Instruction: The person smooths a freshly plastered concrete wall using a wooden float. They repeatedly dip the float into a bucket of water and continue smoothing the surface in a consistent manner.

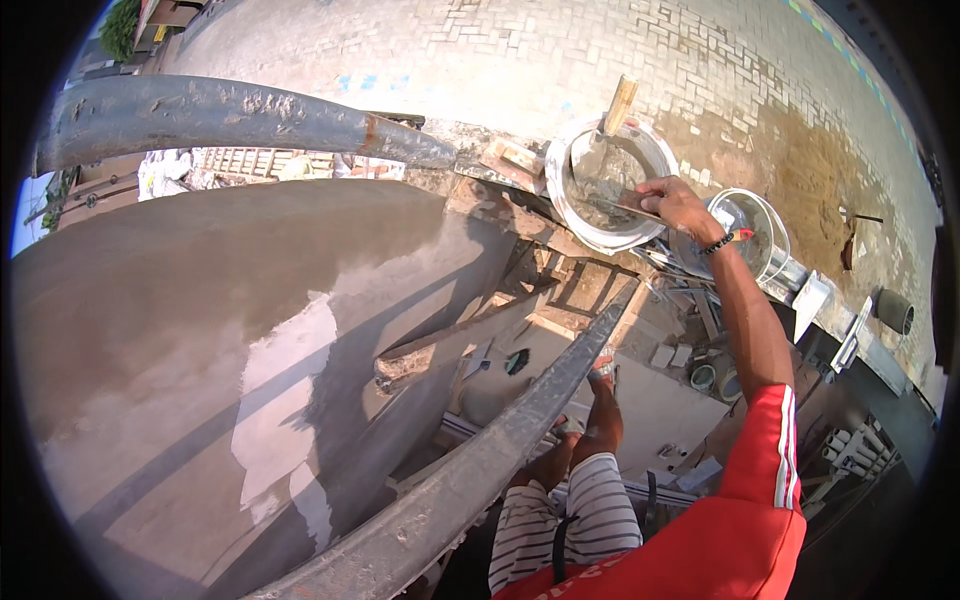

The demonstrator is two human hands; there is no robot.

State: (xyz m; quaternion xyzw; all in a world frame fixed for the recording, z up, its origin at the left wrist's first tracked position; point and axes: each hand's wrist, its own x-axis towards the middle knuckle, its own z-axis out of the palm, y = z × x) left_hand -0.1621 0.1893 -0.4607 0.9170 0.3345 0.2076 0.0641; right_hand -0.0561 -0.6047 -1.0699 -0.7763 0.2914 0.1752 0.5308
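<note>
My right hand (680, 205) reaches out to a round metal pan (560, 200) of wet grey mortar and is closed on a flat trowel (615, 207) whose blade lies in the mortar. A second tool with a wooden handle (620, 100) stands upright in the pan's far side. My arm wears a red sleeve and a dark bead bracelet. My left hand is out of sight. Below, my leg in striped shorts runs down to a foot (600, 375) beside a scaffold pipe.
A freshly plastered grey wall (200, 330) fills the left. Two mortar-crusted scaffold pipes cross: one at the top (230, 115), one diagonal (500, 440). A white bucket (755, 235) stands right of the pan. Far below lie paving bricks (620, 50), planks and rubble.
</note>
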